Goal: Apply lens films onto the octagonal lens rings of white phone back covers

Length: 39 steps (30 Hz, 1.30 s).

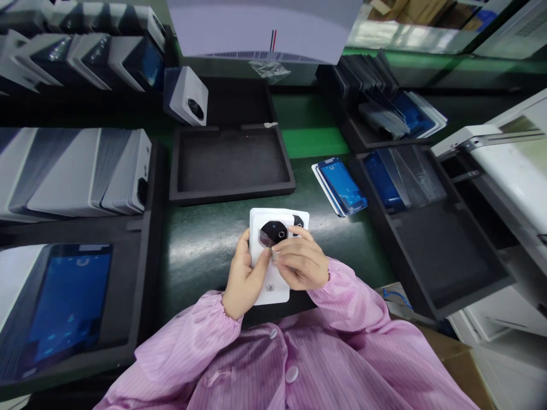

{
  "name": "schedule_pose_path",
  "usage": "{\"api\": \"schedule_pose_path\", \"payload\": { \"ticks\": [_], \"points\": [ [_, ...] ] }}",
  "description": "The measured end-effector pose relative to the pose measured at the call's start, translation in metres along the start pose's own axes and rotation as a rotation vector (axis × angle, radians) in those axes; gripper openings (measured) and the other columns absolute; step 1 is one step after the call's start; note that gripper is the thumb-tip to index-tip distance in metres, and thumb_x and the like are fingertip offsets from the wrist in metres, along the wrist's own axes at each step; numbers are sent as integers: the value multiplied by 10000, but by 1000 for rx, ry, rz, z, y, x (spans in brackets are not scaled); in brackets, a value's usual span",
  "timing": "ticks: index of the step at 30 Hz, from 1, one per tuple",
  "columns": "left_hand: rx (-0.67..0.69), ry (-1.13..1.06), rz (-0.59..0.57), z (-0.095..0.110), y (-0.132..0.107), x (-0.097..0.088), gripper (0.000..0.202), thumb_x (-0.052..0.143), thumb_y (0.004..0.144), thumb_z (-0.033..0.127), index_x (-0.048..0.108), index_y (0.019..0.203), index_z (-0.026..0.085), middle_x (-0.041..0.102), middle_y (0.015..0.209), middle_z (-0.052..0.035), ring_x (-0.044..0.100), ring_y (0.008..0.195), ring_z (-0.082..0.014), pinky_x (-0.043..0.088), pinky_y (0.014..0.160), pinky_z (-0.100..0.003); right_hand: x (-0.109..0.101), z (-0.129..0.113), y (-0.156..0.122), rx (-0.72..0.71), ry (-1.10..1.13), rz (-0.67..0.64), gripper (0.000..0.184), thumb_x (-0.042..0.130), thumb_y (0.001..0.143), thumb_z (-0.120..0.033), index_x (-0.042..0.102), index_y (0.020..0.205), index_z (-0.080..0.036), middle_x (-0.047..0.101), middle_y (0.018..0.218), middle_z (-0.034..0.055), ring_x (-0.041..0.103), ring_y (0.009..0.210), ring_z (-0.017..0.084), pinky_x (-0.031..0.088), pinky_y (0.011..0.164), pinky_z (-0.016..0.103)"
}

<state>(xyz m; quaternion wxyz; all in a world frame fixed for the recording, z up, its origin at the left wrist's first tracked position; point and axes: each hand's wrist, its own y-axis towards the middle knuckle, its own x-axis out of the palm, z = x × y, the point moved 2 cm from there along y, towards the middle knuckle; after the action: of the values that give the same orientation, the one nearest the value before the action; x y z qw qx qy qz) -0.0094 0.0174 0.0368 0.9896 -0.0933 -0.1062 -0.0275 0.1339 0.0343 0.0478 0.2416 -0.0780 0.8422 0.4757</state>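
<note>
From my remote seat, I had the left hand (243, 280) gripping a white phone back panel (278, 285) over the green worktop (199, 245), a second panel (305, 217) behind it. The right hand (302, 262) bunched its fingertips by the black camera window (272, 230); whether they pinched anything, I couldn't tell.

No words or numbers can be read. A small grey emblem (270, 287), too blurred to be made out, is borne by the white panel (280, 276). Curved white marks are shown on two blue sheets (346, 188) (70, 304). The pale board (262, 25) is marked with black and red strokes (273, 41).
</note>
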Motion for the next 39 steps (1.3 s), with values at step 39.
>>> {"api": "schedule_pose_path", "payload": {
  "ticks": [39],
  "points": [
    [-69, -42, -52, -1, 1, 3, 402, 573, 861, 284, 426, 1227, 209, 657, 1033, -48, 640, 928, -175, 495, 845, -302, 3, -7, -2, -113, 134, -51, 180, 574, 747, -101, 609, 911, -168, 678, 746, 39, 685, 756, 168, 621, 812, 345]
  ]
}}
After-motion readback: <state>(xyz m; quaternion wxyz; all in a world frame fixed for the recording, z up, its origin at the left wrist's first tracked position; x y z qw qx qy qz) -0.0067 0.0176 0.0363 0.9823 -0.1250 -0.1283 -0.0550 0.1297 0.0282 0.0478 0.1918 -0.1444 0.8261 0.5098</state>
